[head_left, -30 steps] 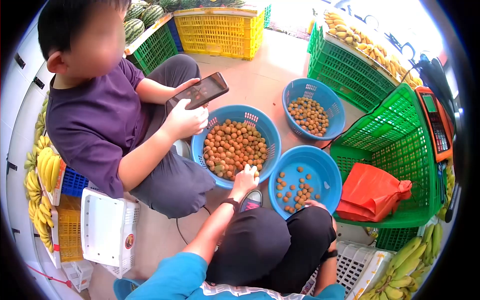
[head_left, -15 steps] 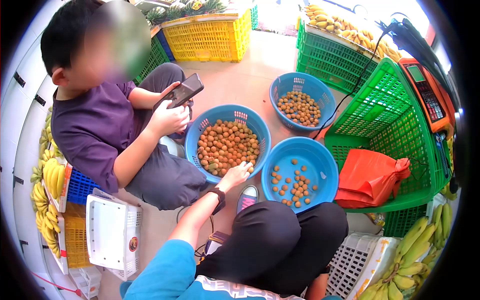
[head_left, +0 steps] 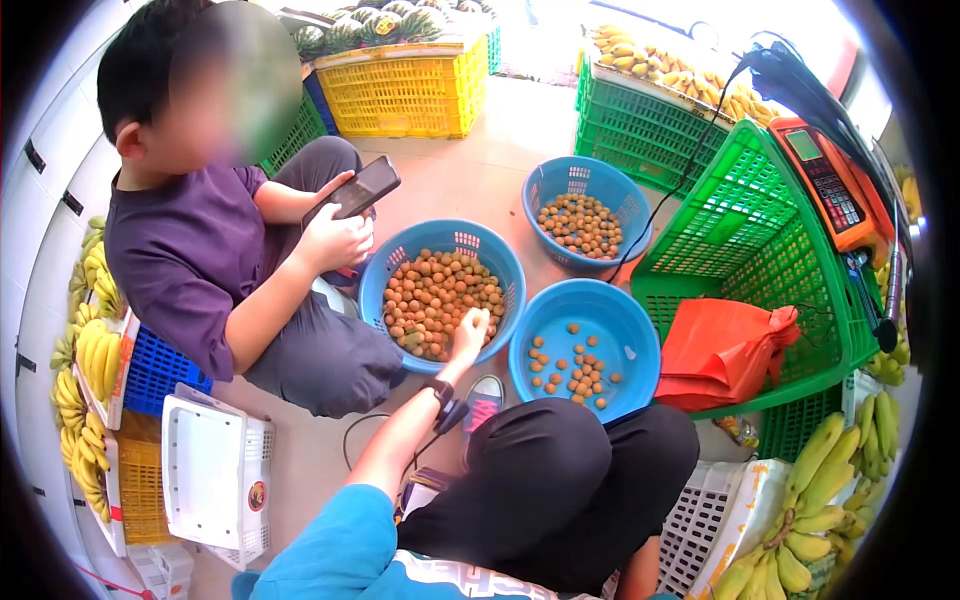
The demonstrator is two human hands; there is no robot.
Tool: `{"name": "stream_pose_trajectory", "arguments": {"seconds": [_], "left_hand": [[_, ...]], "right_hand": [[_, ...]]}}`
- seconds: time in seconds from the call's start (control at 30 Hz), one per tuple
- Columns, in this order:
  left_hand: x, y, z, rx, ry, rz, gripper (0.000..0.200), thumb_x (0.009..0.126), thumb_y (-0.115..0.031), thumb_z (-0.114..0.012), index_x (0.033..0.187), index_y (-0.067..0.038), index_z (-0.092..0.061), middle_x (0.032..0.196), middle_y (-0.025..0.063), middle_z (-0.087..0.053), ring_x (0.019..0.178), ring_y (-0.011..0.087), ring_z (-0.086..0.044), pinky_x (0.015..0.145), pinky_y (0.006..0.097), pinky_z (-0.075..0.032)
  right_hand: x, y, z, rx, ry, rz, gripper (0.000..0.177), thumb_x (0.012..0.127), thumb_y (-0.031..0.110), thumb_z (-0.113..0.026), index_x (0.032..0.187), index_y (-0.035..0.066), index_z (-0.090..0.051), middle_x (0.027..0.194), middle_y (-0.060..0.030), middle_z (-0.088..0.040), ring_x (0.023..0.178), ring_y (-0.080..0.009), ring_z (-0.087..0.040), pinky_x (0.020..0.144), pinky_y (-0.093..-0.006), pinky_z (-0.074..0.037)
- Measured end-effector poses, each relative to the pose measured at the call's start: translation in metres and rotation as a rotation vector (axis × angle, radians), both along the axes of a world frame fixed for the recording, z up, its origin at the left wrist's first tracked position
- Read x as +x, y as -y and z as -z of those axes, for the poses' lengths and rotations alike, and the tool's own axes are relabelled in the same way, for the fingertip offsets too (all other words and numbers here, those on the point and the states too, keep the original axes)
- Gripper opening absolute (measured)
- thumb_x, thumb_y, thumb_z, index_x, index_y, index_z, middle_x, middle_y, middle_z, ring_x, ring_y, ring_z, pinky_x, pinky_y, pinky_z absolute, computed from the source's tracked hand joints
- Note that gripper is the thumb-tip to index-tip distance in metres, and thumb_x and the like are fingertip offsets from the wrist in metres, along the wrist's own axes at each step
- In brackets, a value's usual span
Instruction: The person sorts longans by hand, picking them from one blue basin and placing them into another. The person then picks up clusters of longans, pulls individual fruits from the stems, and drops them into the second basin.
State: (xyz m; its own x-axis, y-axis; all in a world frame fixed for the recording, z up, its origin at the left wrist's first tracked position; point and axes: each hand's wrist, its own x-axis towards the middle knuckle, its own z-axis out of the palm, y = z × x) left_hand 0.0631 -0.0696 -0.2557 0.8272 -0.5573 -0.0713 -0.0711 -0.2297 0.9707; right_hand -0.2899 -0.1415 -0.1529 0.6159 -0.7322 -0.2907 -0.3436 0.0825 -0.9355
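My left hand [head_left: 469, 330] hovers over the near rim of a big blue basket [head_left: 381, 272] heaped with small brown round fruits [head_left: 440, 292]. Its fingers are curled downward, and I cannot tell whether a fruit is in them. A black band sits on that wrist. To the right stands a second blue basket [head_left: 642, 335] with a thin scatter of the same fruits [head_left: 570, 370]. A third blue basket [head_left: 557, 178], farther back, holds more of them. My right hand is hidden behind my black-trousered knee [head_left: 550, 480].
A person in a purple shirt [head_left: 190, 250] sits at left holding a phone [head_left: 352, 192]. A green crate [head_left: 780, 250] with a red bag [head_left: 725, 350] stands at right, an orange scale [head_left: 825, 185] on it. Bananas [head_left: 810, 500], a white crate [head_left: 210, 470] and a yellow crate [head_left: 400, 90] surround us.
My left hand has drawn back a little from the fruit heap, lifting and curling its fingers. My right hand, seen by the knee a second ago, has gone out of sight. The view shifted.
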Motion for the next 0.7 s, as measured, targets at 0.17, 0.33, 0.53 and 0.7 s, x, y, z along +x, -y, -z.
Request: {"name": "stream_pose_trajectory", "arguments": {"seconds": [0.17, 0.33, 0.53, 0.7], "left_hand": [[-0.008, 0.024, -0.069, -0.677, -1.19, -0.14, 0.015, 0.08, -0.028, -0.046, 0.089, -0.017, -0.043, 0.077, 0.0078, -0.056, 0.054, 0.0179, -0.047, 0.043, 0.0299, -0.038], [-0.023, 0.027, -0.098, -0.816, -1.418, 0.036, 0.016, 0.079, -0.02, -0.044, 0.09, -0.009, -0.047, 0.089, 0.0121, -0.054, 0.068, 0.0227, -0.051, 0.058, 0.0332, -0.046], [-0.039, 0.024, -0.159, -0.828, -1.488, 0.383, 0.024, 0.079, -0.02, -0.042, 0.091, -0.002, -0.052, 0.112, 0.0215, -0.048, 0.1, 0.0337, -0.048, 0.083, 0.0432, -0.042], [-0.03, 0.024, -0.201, -0.991, -1.545, 0.539, 0.029, 0.082, -0.024, -0.04, 0.103, -0.006, -0.049, 0.12, 0.0183, -0.043, 0.11, 0.034, -0.041, 0.088, 0.0463, -0.038]], "right_hand": [[0.006, 0.022, 0.035, 0.174, 0.059, 0.03, 0.032, 0.082, 0.023, -0.049, 0.109, 0.006, -0.05, 0.091, -0.0082, -0.056, 0.083, -0.016, -0.054, 0.069, -0.0288, -0.045], [0.013, 0.052, 0.074, 0.354, 0.188, 0.072, 0.032, 0.083, 0.024, -0.049, 0.109, 0.006, -0.05, 0.092, -0.008, -0.056, 0.083, -0.0158, -0.054, 0.069, -0.0285, -0.045], [0.014, 0.127, 0.139, 0.492, 0.491, 0.015, 0.032, 0.083, 0.024, -0.048, 0.11, 0.007, -0.05, 0.092, -0.0078, -0.056, 0.083, -0.0155, -0.054, 0.068, -0.0281, -0.045], [0.049, 0.124, -0.042, 0.38, 0.021, -0.138, 0.034, 0.084, 0.028, -0.044, 0.109, 0.007, -0.049, 0.091, -0.0072, -0.056, 0.081, -0.0172, -0.055, 0.069, -0.0305, -0.045]]}}
